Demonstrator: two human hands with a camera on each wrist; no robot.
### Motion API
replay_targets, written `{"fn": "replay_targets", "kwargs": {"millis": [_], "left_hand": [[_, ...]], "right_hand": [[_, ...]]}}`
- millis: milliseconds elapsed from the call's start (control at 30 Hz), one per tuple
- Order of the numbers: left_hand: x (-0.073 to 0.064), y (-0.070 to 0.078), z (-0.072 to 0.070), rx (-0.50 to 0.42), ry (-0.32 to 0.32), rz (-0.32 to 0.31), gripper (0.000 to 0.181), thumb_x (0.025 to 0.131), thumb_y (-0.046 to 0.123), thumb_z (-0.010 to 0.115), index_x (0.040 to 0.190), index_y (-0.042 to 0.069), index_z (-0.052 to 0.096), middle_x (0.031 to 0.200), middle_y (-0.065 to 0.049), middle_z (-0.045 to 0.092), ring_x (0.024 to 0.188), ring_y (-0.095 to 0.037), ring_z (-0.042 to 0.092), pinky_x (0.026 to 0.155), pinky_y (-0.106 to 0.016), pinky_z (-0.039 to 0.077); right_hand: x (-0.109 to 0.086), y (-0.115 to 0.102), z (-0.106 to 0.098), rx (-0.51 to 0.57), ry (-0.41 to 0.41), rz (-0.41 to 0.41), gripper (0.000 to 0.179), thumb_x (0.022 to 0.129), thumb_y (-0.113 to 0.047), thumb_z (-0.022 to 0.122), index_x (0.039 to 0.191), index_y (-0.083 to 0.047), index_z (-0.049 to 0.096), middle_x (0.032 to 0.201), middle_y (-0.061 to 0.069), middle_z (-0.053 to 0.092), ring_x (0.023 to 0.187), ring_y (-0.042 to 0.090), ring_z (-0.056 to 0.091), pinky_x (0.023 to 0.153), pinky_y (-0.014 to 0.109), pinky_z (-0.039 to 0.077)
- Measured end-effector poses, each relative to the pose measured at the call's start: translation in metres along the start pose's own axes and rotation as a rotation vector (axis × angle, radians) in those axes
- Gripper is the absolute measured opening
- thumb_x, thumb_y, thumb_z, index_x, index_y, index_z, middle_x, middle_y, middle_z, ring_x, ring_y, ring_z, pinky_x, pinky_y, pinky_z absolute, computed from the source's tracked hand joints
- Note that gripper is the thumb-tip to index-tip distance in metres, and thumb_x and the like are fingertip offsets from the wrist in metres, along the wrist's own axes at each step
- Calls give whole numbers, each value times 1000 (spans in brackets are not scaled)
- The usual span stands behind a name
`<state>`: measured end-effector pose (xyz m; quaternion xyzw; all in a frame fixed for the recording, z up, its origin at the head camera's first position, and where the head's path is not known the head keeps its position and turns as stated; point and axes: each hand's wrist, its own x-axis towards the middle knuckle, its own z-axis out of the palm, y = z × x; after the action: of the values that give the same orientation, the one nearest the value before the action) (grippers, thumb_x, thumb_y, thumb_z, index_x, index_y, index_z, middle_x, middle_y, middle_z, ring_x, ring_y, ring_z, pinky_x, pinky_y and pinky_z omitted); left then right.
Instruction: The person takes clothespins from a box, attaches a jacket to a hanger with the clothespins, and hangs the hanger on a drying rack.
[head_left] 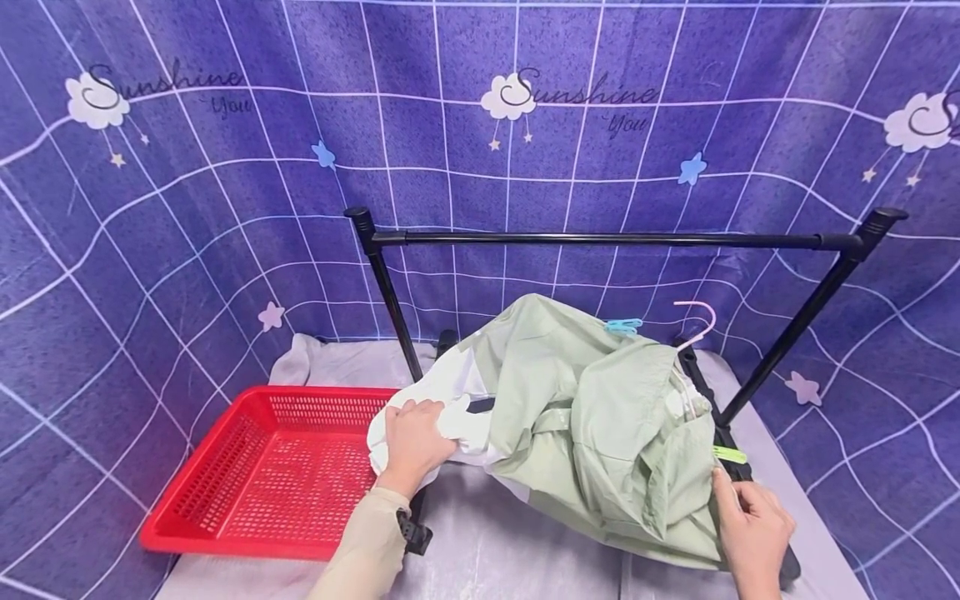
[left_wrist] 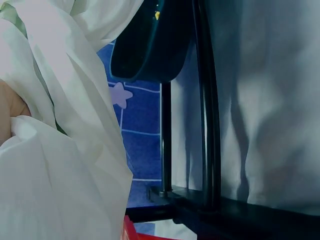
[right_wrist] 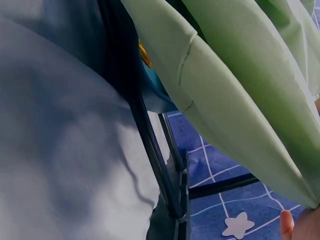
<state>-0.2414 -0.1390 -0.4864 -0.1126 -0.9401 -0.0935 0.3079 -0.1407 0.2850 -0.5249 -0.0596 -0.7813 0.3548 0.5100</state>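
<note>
A light green and white jacket (head_left: 540, 375) is spread sideways between my two hands, in front of the rack. My left hand (head_left: 416, 437) grips its bunched white part; in the left wrist view, white cloth (left_wrist: 75, 135) covers most of the fingers. At the other end, my right hand (head_left: 753, 525) pinches the green edge, just below a yellow-green clip (head_left: 729, 455). From the jacket's upper right sticks the hook of a pink hanger (head_left: 705, 312), the rest mostly hidden by cloth. A blue clip (head_left: 623, 326) shows at the jacket's top edge.
A black clothes rack (head_left: 570, 239) stands behind the jacket, its posts rising on both sides. To the left is a red perforated basket (head_left: 255, 533). A pale cloth (head_left: 517, 554) covers the surface, and a blue gridded curtain (head_left: 420, 125) surrounds the back and sides.
</note>
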Motion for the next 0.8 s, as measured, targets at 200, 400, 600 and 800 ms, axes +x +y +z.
{"fn": "replay_targets", "kwargs": {"millis": [200,400,600,800], "left_hand": [[0,6,4,1,-29,-5,23,56,32,70,67,17,57,73,-1,65,69,-29,55,69,-48,36],[1,10,8,-6,-38,-6,23,56,32,70,67,17,57,72,-1,64,69,-28,55,68,-48,36],[0,14,14,9,-31,12,23,58,34,70,68,17,58,71,-1,64,68,-28,56,67,-48,37],[-1,17,20,20,-15,17,22,58,33,70,68,17,59,70,-1,63,67,-28,56,66,-47,37]], "right_hand": [[0,2,-4,-15,23,-1,32,76,1,73,51,-7,55,48,-9,41,56,-5,35,53,19,23],[-1,6,-6,-25,37,2,31,77,-3,74,52,-5,56,49,-6,45,57,-6,36,56,19,24],[1,6,-10,-42,39,18,29,78,-6,74,54,-3,59,50,-8,47,59,-9,35,57,19,24],[2,7,-14,-54,21,42,27,79,-7,73,56,-2,60,52,-15,49,60,-10,34,59,20,24]]}}
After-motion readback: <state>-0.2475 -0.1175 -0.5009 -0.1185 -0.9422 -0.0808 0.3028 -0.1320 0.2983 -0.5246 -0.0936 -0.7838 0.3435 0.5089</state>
